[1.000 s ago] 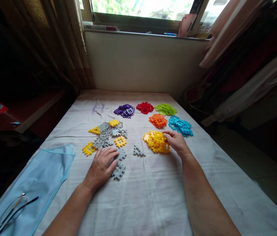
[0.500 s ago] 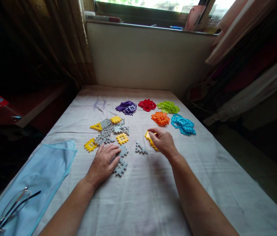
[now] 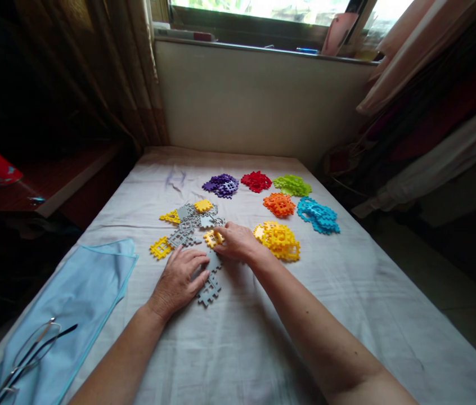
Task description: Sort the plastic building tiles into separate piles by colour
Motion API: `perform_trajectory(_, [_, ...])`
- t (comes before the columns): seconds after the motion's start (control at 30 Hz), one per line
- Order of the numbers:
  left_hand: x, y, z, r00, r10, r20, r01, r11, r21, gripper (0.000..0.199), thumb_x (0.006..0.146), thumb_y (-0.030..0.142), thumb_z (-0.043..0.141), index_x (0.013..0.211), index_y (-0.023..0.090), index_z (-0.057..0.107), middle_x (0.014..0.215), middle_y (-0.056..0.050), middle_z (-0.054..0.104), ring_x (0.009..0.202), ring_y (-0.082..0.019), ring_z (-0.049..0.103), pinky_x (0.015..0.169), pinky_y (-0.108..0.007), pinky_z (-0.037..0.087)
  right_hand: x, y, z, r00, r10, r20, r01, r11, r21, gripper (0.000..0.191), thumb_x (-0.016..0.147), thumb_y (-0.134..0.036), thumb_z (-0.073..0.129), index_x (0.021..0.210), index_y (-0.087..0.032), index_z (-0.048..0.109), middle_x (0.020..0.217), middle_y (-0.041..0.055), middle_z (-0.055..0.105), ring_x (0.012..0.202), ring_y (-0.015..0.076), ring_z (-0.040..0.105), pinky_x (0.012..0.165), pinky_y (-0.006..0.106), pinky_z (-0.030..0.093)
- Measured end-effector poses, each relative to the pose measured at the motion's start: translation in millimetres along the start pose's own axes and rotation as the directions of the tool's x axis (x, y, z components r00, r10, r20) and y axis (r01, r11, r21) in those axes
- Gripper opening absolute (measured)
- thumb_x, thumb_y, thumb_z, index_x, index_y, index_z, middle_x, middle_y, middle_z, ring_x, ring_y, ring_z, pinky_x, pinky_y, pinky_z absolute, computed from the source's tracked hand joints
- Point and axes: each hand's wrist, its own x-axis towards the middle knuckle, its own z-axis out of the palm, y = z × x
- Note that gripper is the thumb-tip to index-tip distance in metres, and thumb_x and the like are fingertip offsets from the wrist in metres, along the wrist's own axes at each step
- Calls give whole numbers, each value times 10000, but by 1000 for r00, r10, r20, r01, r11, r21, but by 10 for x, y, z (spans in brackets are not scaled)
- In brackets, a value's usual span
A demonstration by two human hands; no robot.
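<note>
My left hand (image 3: 181, 278) lies flat with its fingers spread, the fingertips against two grey toothed building pieces (image 3: 209, 289). My right hand (image 3: 236, 241) reaches over to the left, thumb and fingers closed at the edge of a yellow windowed square piece (image 3: 211, 239). Just beyond both hands spreads a loose heap of grey pieces (image 3: 185, 232). Mixed around that heap are a yellow window piece (image 3: 161, 247), a yellow triangle (image 3: 170, 216) and a solid yellow square (image 3: 203, 206). Beside my right forearm is a pile of yellow pieces (image 3: 279, 241).
Purple (image 3: 221, 185), red (image 3: 256, 181), lime green (image 3: 292, 185), orange (image 3: 279, 205) and blue (image 3: 318, 215) piles sit toward the back of the cloth-covered table (image 3: 187, 360). At the left lie a light blue cloth (image 3: 90, 287) and eyeglasses (image 3: 31, 351).
My right hand has moved left from the yellow pile to the yellow square near the grey heap. The grey triangle piece is now out of sight. My left hand stays about where it was.
</note>
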Motion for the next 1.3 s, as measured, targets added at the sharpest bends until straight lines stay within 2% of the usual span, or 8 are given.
perform_trajectory(0.23, [12,30,-78,1000,18,-6,-18,999,26,172,916,330,547,1006,259,675,1065,-31,735,1035,-207,661,1204,-542,238,-75,14,40,998,64,-10,-64,998,16,369,861,-394,574,1196,-250,628,1151,99,684,1014,257,672,793,314,488])
perform_trajectory(0.43, [16,24,-86,1000,14,-2,-14,1000,28,137,916,321,549,962,260,662,1000,-16,735,970,-196,668,1155,-506,321,-26,46,42,999,32,-12,-32,999,20,543,857,-426,573,1383,-298,524,1246,97,660,1072,267,666,837,336,497])
perform_trajectory(0.6, [20,4,-110,1000,19,-16,-19,1000,-1,143,933,318,524,901,254,647,919,5,731,892,-176,674,1124,-465,362,114,60,-15,997,29,73,-27,999,-18,477,806,-444,632,1255,-287,604,1188,87,695,1074,274,665,819,333,503])
perform_trajectory(0.8, [32,7,-123,998,36,-47,-36,999,3,243,946,325,500,752,230,610,768,9,695,761,-163,646,1041,-425,430,-24,47,21,998,56,38,-56,998,-2,553,740,-581,702,1162,-230,632,1161,111,687,1038,292,667,810,344,511])
perform_trajectory(0.9, [36,5,-138,998,36,-58,-35,999,19,291,955,346,484,710,230,591,725,1,678,737,-166,624,966,-385,464,-105,28,35,998,54,12,-54,999,-6,530,771,-560,681,1178,-224,637,1173,116,668,1033,286,669,799,337,513])
perform_trajectory(1.07, [-6,-175,-234,985,-74,-155,92,989,112,311,955,404,463,749,228,616,774,-32,692,773,-196,634,784,-337,482,-145,0,59,1000,7,-11,-7,999,-33,368,836,-483,623,1078,-212,684,1134,112,665,986,261,670,766,322,511])
perform_trajectory(1.17, [-55,-347,-304,953,-174,-246,226,954,199,305,940,434,466,817,222,647,844,-56,716,843,-222,653,832,-351,481,-214,7,122,997,17,-80,-17,1000,-7,399,839,-507,638,1081,-192,672,1112,118,665,991,254,658,785,320,508])
perform_trajectory(1.3, [-125,-502,-331,918,-300,-260,374,873,312,411,886,482,506,1127,183,652,1155,-124,705,1087,-293,629,981,-429,446,-417,214,172,969,55,-240,-22,990,136,411,819,-478,690,1117,-198,650,1136,101,662,1013,236,645,837,315,498])
